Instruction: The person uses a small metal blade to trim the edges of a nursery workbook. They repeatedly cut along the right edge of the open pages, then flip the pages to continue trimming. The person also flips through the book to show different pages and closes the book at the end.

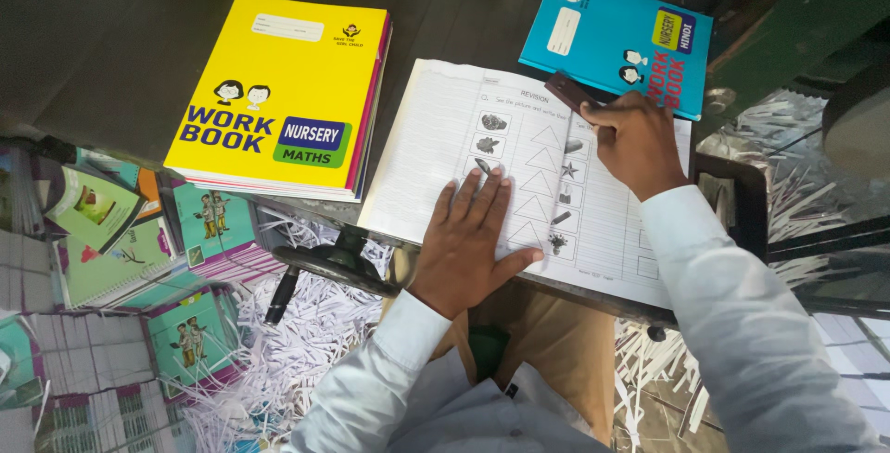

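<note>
Nearest the camera, white shredded paper strips (306,332) lie heaped below the table's near edge, with stacks of green and teal booklets (111,258) crowding the lower left, so there is little free room on that side. A black lever handle (320,267) juts out under the near edge, just left of the person's left wrist.

The left hand (473,240) lies flat, fingers spread and together with the palm pressing down on the open white worksheet page (464,128) of small pictures, triangles and ruled lines. The sheet's near edge overhangs the dark table (120,54) slightly; its left edge sits close beside the yellow stack, with a narrow dark gap between them.

The right hand (635,142) rests on the page's upper right part, fingers closed around a small dark reddish-brown flat block (570,93) that sticks out up and left from the grip, over the sheet's far edge.

To the left, a stack of workbooks topped by a yellow cover (283,91) carries a white label box near its top, two cartoon faces and a blue-and-green panel. Farthest, a blue workbook (621,36) lies tilted beyond the right hand, with a white label and a yellow-purple badge. Bare table stretches behind and left of the yellow stack.
</note>
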